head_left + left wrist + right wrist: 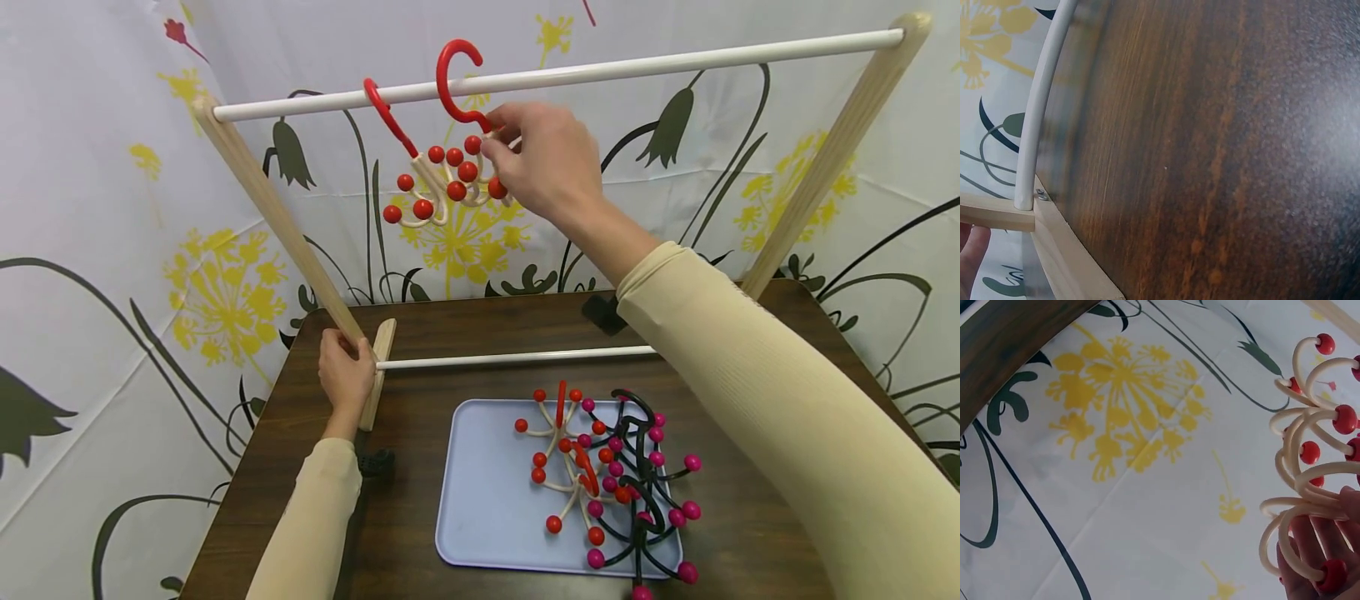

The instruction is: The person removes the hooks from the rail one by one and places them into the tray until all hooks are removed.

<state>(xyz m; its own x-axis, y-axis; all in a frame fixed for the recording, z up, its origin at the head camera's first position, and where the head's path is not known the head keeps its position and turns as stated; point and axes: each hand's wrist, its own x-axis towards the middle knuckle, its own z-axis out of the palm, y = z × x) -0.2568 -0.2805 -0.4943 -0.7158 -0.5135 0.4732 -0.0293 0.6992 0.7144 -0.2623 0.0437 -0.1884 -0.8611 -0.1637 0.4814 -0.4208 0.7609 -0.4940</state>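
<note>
My right hand [551, 158] pinches the neck of a cream, several-armed hanger with red ball tips. Its red hook [442, 79] crosses the rack's white top rod [675, 62], with the curved end above the rod. Beside it, a matching hanger [392, 121] hangs by its hook from that rod. The right wrist view shows the curved cream arms [1300, 444] close to my fingers. Low on the left, my left hand [347, 379] holds the wooden upright [285, 225] near its foot; in the left wrist view, a finger [974, 253] touches the wood.
A pale blue tray [472, 500] on the dark wooden table [408, 533] holds more cream hangers [573, 479] with red balls. Black hangers [637, 517] with pink balls overlap its right edge. A lower white rod [510, 358] spans the rack's base. Behind hangs a flowered curtain [97, 208].
</note>
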